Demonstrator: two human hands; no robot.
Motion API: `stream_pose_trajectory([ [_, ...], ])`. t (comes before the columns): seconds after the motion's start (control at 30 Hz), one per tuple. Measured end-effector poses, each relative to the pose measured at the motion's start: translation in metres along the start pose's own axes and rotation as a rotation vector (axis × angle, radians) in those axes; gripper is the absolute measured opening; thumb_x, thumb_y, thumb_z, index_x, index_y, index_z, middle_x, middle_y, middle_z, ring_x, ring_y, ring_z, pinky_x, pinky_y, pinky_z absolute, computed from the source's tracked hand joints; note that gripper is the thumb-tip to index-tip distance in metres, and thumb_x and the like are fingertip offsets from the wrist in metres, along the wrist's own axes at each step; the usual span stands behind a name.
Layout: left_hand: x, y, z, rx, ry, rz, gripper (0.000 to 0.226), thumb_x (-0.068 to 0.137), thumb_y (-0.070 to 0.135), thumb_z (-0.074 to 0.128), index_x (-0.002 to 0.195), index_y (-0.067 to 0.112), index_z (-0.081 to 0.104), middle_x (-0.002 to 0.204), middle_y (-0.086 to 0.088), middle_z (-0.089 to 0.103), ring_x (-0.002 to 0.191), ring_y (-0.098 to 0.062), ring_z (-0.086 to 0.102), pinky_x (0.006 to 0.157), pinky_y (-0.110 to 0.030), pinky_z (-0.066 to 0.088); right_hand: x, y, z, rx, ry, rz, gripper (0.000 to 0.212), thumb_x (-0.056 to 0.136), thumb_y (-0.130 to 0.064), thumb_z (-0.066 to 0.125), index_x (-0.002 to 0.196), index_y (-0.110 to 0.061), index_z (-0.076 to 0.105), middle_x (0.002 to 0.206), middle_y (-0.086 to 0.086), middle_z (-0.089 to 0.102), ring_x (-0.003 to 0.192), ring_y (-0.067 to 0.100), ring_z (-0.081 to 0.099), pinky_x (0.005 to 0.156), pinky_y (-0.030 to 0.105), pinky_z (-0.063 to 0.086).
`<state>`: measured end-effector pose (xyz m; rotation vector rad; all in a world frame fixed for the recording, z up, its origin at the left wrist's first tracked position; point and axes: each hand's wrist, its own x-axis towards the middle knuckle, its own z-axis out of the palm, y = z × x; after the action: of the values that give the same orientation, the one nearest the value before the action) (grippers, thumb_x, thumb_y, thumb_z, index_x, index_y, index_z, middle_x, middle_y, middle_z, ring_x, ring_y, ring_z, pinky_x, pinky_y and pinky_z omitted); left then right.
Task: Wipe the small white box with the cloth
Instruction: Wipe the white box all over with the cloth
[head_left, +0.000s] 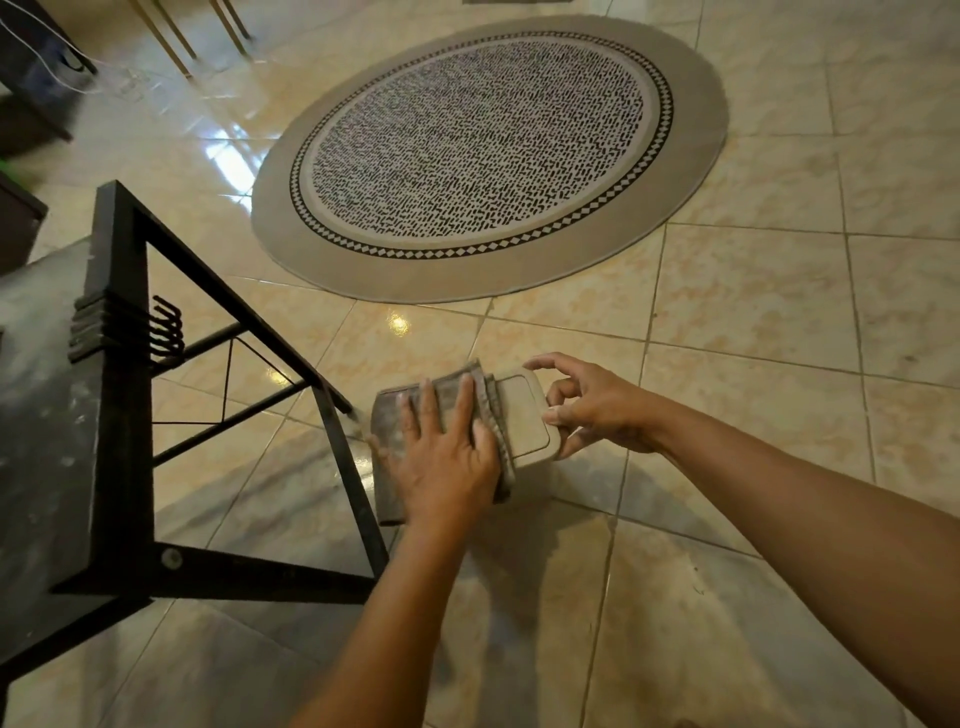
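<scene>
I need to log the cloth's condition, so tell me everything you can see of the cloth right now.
The cloth is a dull grey-brown fabric, folded into a thick pad with layered edges showing along its right side. It looks soft and worn. It lies over the left part of the small white box, held above the tiled floor. The left hand presses flat on top of it, fingers spread. The right hand holds the box, not the cloth.

You see an off-white box (527, 415), a grey-brown cloth (395, 415), a black frame (119, 405), beige marbled floor tiles (753, 291), and a taupe round rug (488, 156) flecked black-and-white, ringed with checks.
</scene>
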<state>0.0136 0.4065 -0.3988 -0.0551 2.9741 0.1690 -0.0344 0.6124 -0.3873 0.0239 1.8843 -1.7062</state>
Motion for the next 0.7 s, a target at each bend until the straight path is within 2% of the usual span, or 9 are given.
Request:
stream_pose_trajectory([
  [0.1,-0.018,0.027,0.0,-0.032,-0.012,0.07,0.059,0.096,0.053,0.002,0.15,0.048,-0.022,0.16,0.002,-0.033,0.147,-0.028,-0.03,0.114,-0.064,-0.019,0.001,-0.003,0.0,-0.007,-0.016,-0.004,0.068,0.089,0.013,0.057,0.144,-0.024,0.042,0.09,0.014,0.055,0.08,0.03,0.063,0.071,0.05,0.063],
  [0.2,-0.002,0.043,-0.001,0.012,-0.012,0.146,0.057,0.099,0.054,0.002,0.15,0.046,-0.022,0.16,0.002,-0.032,0.147,-0.028,-0.03,0.114,-0.065,-0.016,-0.002,-0.001,0.004,0.01,0.005,-0.01,0.069,0.09,0.014,0.055,0.145,-0.024,0.039,0.096,0.017,0.057,0.084,0.033,0.066,0.074,0.052,0.062],
  [0.37,0.006,0.01,-0.003,-0.045,0.003,-0.022,0.063,0.093,0.049,0.001,0.152,0.043,-0.02,0.164,0.0,-0.024,0.147,-0.028,-0.029,0.114,-0.067,-0.013,-0.002,0.003,0.006,0.007,0.084,-0.025,0.068,0.091,0.011,0.057,0.146,-0.025,0.04,0.089,0.014,0.048,0.08,0.031,0.061,0.072,0.054,0.062],
  [0.47,-0.014,0.032,0.0,-0.04,-0.007,0.051,0.059,0.097,0.053,0.002,0.15,0.047,-0.022,0.162,0.001,-0.028,0.147,-0.028,-0.029,0.114,-0.065,-0.014,-0.001,0.001,0.003,0.007,0.045,-0.02,0.069,0.091,0.012,0.056,0.147,-0.025,0.038,0.092,0.017,0.05,0.084,0.034,0.061,0.071,0.051,0.063],
  [0.57,0.002,0.048,0.0,0.006,-0.014,0.13,0.056,0.1,0.053,0.005,0.151,0.049,-0.019,0.163,0.002,-0.025,0.148,-0.03,-0.025,0.114,-0.067,-0.012,0.0,0.0,0.004,0.016,0.028,-0.01,0.071,0.091,0.014,0.054,0.148,-0.024,0.036,0.096,0.021,0.054,0.084,0.033,0.064,0.072,0.049,0.063],
  [0.63,0.019,0.033,-0.004,0.008,-0.017,0.078,0.058,0.097,0.051,0.004,0.152,0.048,-0.016,0.165,0.001,-0.019,0.149,-0.03,-0.022,0.114,-0.068,-0.011,0.0,0.001,0.005,0.027,0.039,-0.004,0.07,0.091,0.014,0.055,0.147,-0.024,0.037,0.084,0.013,0.051,0.076,0.028,0.062,0.072,0.05,0.063],
  [0.7,0.021,0.011,-0.006,-0.006,0.001,-0.023,0.062,0.093,0.05,0.001,0.151,0.047,-0.017,0.166,-0.001,-0.016,0.15,-0.03,-0.021,0.115,-0.068,-0.01,0.0,0.0,0.004,0.033,0.045,0.007,0.07,0.091,0.013,0.056,0.147,-0.024,0.037,0.081,0.01,0.049,0.075,0.026,0.06,0.069,0.048,0.064],
])
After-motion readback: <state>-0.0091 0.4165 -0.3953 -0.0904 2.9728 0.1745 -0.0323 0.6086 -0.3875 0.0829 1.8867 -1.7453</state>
